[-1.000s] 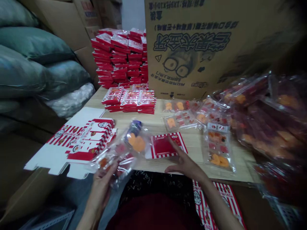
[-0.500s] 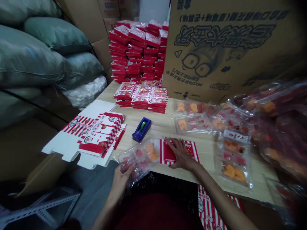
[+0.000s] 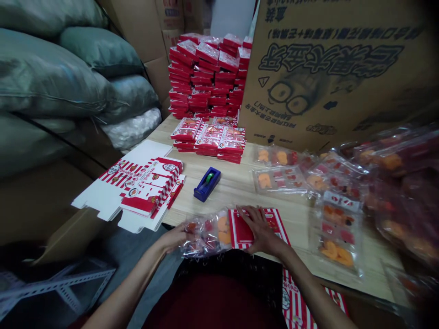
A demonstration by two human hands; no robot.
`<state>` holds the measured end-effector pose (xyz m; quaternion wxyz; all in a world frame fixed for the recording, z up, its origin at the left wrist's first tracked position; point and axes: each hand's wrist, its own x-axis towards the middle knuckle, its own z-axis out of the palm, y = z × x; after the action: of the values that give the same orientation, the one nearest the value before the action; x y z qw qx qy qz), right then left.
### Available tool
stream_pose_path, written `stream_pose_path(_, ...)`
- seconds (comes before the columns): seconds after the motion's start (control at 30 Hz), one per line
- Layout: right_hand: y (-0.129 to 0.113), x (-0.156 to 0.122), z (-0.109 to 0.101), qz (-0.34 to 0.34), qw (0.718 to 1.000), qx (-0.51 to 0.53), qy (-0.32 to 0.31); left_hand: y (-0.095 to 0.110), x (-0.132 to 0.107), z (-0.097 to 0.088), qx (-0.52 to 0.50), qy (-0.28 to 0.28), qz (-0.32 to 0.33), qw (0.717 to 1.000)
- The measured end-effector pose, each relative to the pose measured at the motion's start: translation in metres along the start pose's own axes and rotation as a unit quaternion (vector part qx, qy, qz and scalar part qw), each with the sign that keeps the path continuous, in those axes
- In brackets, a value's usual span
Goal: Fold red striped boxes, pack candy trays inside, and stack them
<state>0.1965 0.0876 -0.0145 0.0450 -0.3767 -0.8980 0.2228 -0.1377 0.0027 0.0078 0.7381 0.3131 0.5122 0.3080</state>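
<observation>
My left hand (image 3: 172,239) is closed on the end of a clear blister pack of orange and red sweets (image 3: 213,234), at the tabletop (image 3: 233,194) front edge, butted against a red-striped printed card (image 3: 242,230). My right hand (image 3: 263,232) is open, fingers spread on that card. Best: keep pack flat, pinch film edge only, card pinned.

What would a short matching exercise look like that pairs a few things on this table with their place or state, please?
Things:
1. left hand
2. right hand
3. blue tape dispenser
4. tall stack of red boxes

Places or states:
A. standing on the wooden table
B. beside the large cardboard carton
C. resting on a red-and-white striped card
D. holding a clear plastic pack

Pairs: 1-D, 2-C, 3-A, 4-B
</observation>
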Motion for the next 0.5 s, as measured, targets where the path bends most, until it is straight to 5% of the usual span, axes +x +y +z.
stream_pose_path(0.23, 0.001, -0.003, 0.007, 0.004, 1.0, -0.001, 0.009, 0.014, 0.019, -0.002, 0.044, -0.058, -0.001, 0.997)
stream_pose_path(0.5, -0.017, -0.008, 0.012, 0.024, 0.999, 0.019, 0.04, 0.024, 0.02, -0.024, 0.081, -0.047, -0.006, 0.996)
